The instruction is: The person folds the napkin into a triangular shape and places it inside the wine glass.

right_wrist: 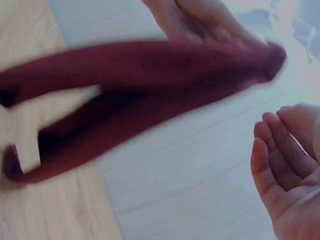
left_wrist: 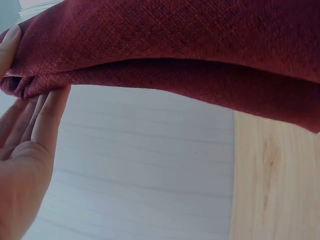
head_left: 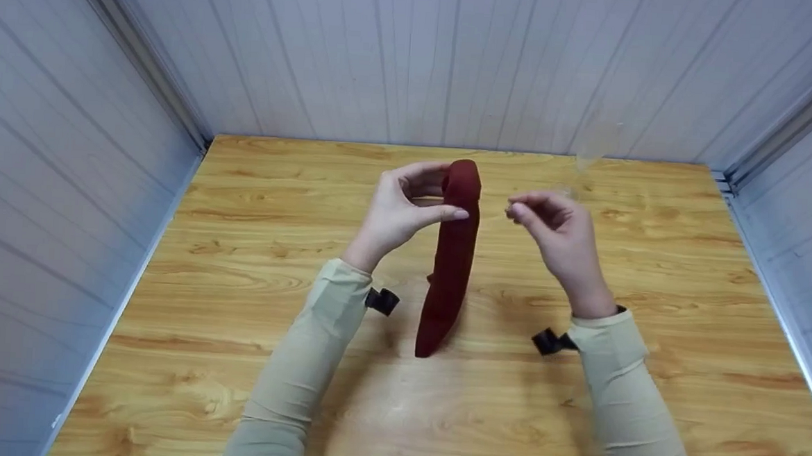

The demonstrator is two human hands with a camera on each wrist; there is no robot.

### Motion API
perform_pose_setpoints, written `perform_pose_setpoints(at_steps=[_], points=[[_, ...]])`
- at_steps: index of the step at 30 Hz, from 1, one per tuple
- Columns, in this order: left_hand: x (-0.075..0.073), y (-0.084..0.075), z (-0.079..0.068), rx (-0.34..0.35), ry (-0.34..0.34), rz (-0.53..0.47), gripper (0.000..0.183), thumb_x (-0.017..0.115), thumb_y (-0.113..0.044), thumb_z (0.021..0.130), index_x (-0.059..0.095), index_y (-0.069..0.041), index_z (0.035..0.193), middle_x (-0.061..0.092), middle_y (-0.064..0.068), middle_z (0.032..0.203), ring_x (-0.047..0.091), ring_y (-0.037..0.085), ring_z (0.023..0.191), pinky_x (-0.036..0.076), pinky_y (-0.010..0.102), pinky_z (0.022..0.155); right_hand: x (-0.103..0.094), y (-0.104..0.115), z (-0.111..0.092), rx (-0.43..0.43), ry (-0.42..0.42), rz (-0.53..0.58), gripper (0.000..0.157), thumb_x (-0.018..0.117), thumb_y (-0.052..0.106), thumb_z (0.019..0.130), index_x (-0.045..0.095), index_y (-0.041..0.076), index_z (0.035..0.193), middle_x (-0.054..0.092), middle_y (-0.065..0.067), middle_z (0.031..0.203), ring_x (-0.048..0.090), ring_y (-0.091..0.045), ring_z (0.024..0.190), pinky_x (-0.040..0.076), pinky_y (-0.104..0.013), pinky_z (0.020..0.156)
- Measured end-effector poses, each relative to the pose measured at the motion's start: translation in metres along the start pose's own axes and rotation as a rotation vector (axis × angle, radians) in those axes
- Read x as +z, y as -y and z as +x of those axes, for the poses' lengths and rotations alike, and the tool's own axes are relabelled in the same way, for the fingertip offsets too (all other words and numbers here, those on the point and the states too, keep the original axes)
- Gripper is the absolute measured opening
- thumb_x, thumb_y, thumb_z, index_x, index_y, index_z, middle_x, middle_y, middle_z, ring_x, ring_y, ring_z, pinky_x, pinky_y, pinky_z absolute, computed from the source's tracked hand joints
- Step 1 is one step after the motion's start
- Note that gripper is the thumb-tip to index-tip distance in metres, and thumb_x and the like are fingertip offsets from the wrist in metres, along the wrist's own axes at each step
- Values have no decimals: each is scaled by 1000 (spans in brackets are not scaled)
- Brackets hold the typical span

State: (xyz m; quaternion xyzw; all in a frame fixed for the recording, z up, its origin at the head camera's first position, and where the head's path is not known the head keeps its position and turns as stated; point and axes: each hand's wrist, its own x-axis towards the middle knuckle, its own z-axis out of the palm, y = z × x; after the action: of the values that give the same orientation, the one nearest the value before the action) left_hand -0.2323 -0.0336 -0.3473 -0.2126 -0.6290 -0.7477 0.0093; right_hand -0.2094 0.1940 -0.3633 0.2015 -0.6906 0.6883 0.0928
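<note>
Red cloth (head_left: 452, 272) | long axis near-vertical, ends down | left hand (head_left: 398, 210) grips top

Head cam high, facing fwd/down; 2 wrist cams (head_left: 385, 301) (v. close) both face red cloth (left_wrist: 185, 35).

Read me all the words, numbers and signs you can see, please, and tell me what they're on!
There are none to read: no words, numbers, labels or signs show on the red cloth in the left hand, the sleeves, the wood-grain table or the walls.
</note>
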Motion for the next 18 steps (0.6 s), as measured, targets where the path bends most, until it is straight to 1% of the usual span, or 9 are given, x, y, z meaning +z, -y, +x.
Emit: perform_pose_setpoints(at_steps=[1,2,4,6,8,10,12,15,18], points=[[0,0,0,0,-4,-1,56,84,7,66,63,5,118,69,14,101,68,27,89,53,44,84,-3,1,4,-2,19,-2,17,64,-2,89,66,-12,102,67,-22,96,65,-26,89,53,-32,80],[1,0,1,5,-3,-4,56,83,8,66,63,6,118,69,14,101,68,28,88,53,45,83,-5,2,7,12,63,-7,18,62,-2,90,66,-12,105,67,-22,100,65,-25,93,52,-32,84],[2,1,1,14,5,-12,56,83,9,67,62,7,118,69,15,101,67,28,89,53,45,84,-4,3,12,55,188,-19,21,60,-3,91,65,-10,111,67,-20,107,63,-24,101,50,-33,88],[3,2,0,14,16,-27,55,82,10,67,61,8,118,69,15,102,67,28,89,53,44,84,0,4,16,89,306,-47,24,59,-3,92,64,-10,115,66,-18,111,63,-22,104,50,-33,90],[5,3,0,18,26,-41,55,82,10,68,61,8,119,69,16,102,67,28,90,53,43,84,4,5,17,122,369,-50,26,59,-5,91,62,-11,116,67,-15,111,63,-20,102,51,-33,88],[8,4,0,21,28,-52,55,82,8,68,61,8,118,68,16,102,67,28,91,53,42,85,7,5,18,134,383,-40,25,60,-7,90,62,-13,114,68,-12,108,65,-18,98,52,-32,85],[9,4,-1,24,19,-60,54,82,8,68,61,8,118,68,16,101,67,28,91,53,42,85,10,6,18,132,376,-31,23,60,-9,89,63,-14,111,69,-11,105,65,-17,96,53,-31,83],[11,4,-1,32,-1,-65,52,82,6,69,62,7,116,68,16,99,66,29,91,53,43,84,12,1,19,115,352,-44,18,62,-8,88,66,-12,105,69,-10,100,65,-19,95,52,-32,84],[13,4,0,34,-23,-58,49,82,4,70,63,6,115,68,15,97,66,28,91,54,42,83,12,-8,19,100,323,-74,16,64,-7,88,68,-7,103,69,-9,98,64,-21,96,50,-34,87]])
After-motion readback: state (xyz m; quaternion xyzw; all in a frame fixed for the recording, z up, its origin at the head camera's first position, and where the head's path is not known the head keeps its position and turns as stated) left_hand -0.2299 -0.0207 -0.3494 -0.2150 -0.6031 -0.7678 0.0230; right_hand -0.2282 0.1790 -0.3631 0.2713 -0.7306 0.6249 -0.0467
